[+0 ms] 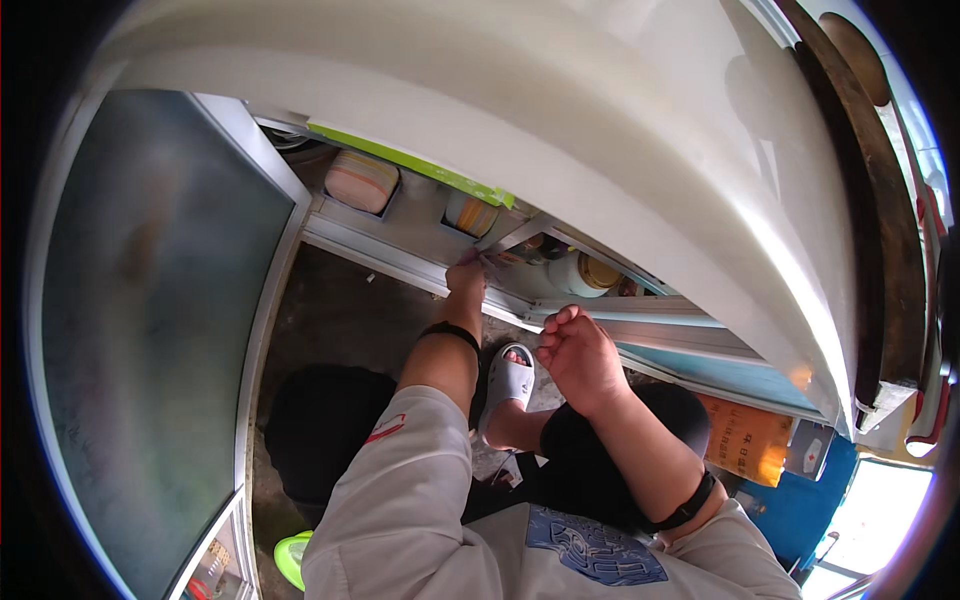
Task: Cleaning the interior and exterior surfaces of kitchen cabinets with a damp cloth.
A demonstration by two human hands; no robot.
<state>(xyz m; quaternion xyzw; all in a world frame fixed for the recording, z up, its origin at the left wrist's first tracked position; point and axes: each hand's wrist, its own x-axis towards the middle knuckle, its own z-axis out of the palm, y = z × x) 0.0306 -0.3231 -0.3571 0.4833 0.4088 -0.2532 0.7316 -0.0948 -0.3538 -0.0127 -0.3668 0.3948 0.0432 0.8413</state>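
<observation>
My left hand (466,279) reaches into a low cabinet, at the front of its floor beside an upright metal divider (517,232). A small pinkish patch shows at its fingertips; whether it grips something is hidden. My right hand (583,360) is raised above my knee, its fingers loosely curled, with nothing seen in it. Left of the divider stand a pink striped container (361,181) and a smaller yellow-striped container (474,216), each in a shallow dark tray. On the right side is a white jar (574,274) with a gold lid.
A frosted glass door (165,300) in a metal frame stands on the left. The pale curved countertop (480,82) overhangs the cabinet. A green strip (409,161) runs under it. My grey slipper (510,379) is on the floor. An orange package (742,442) bearing writing is at the right.
</observation>
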